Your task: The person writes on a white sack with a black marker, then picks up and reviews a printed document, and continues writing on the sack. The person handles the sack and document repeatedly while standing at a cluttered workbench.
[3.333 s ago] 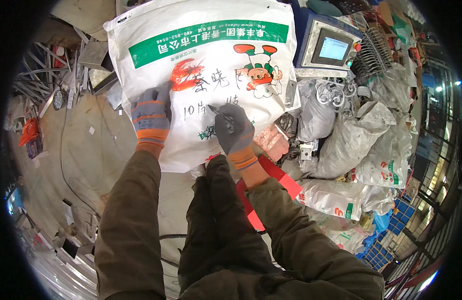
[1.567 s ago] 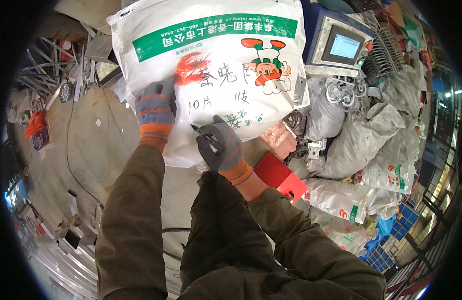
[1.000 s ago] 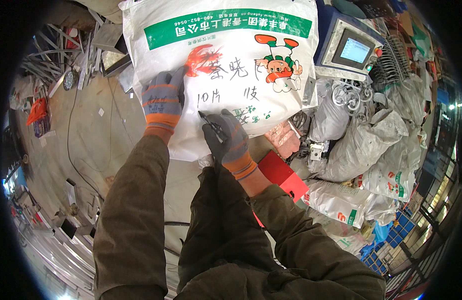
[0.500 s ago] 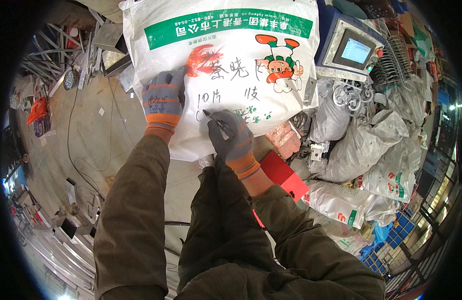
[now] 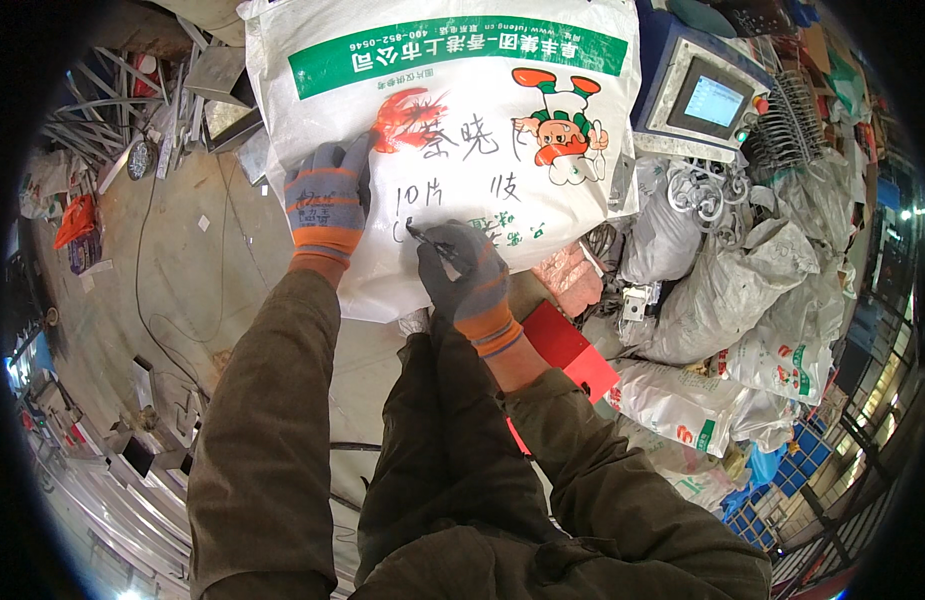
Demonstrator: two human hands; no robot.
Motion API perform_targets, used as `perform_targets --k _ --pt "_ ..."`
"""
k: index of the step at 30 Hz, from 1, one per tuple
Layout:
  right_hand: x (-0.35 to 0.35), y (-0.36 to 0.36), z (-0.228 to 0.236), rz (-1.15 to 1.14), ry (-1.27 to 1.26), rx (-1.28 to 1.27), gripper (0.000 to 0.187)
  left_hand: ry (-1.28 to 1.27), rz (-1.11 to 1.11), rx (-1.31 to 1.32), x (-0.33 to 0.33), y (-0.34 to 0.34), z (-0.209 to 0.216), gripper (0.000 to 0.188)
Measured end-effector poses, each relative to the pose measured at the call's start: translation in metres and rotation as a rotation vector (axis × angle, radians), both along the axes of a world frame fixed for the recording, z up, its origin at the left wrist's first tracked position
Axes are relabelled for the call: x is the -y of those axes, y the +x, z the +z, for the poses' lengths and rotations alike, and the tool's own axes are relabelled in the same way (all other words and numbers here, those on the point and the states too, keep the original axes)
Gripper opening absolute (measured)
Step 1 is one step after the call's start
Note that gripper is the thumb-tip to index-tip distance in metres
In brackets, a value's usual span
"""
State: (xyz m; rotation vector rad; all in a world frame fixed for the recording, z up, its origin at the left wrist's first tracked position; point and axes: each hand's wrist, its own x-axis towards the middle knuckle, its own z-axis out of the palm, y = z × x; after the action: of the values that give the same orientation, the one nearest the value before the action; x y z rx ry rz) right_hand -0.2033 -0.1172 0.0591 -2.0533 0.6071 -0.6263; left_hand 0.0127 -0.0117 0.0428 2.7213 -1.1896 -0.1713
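A large white woven sack [image 5: 432,285] with a green band, a red lobster print and an upside-down cartoon figure lies spread before me. Black handwriting runs across its middle. My left hand [image 5: 327,205], in a grey and orange work glove, rests flat on the sack's left side with fingers stretched out. My right hand [image 5: 467,275], gloved the same way, grips a black marker pen [image 5: 432,240]. The pen's tip is at the sack's surface, beside a fresh dark stroke below the handwritten line. Part of the pen is hidden by the fingers.
At the right rear stands a control box with a lit screen [image 5: 710,103]. Filled white sacks [image 5: 727,290] and scroll-shaped metal pieces [image 5: 697,195] lie right of me. A red sheet [image 5: 567,350] is near my right forearm. Metal strips [image 5: 112,90] are piled at the far left.
The pen tip has shifted slightly, and a short dark stroke has been added near the curved one. My left hand has stayed in place.
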Motion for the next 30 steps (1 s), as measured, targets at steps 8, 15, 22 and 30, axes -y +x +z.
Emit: perform_targets --k 8,15,22,30 --pt "-0.005 -0.002 0.0 -0.008 0.075 0.003 0.021 0.002 -0.006 0.005 -0.001 0.001 -0.003 0.075" --pt "-0.001 -0.004 0.001 0.003 0.036 -0.039 0.022 0.007 0.005 0.008 -0.001 0.0 -0.002 0.075" --pt "-0.003 -0.004 0.001 -0.05 0.101 -0.031 0.021 0.013 0.006 -0.003 0.0 -0.001 0.001 0.075" --pt "0.006 -0.008 0.003 -0.085 0.0 -0.087 0.022 -0.009 0.004 0.001 -0.001 0.0 -0.002 0.073"
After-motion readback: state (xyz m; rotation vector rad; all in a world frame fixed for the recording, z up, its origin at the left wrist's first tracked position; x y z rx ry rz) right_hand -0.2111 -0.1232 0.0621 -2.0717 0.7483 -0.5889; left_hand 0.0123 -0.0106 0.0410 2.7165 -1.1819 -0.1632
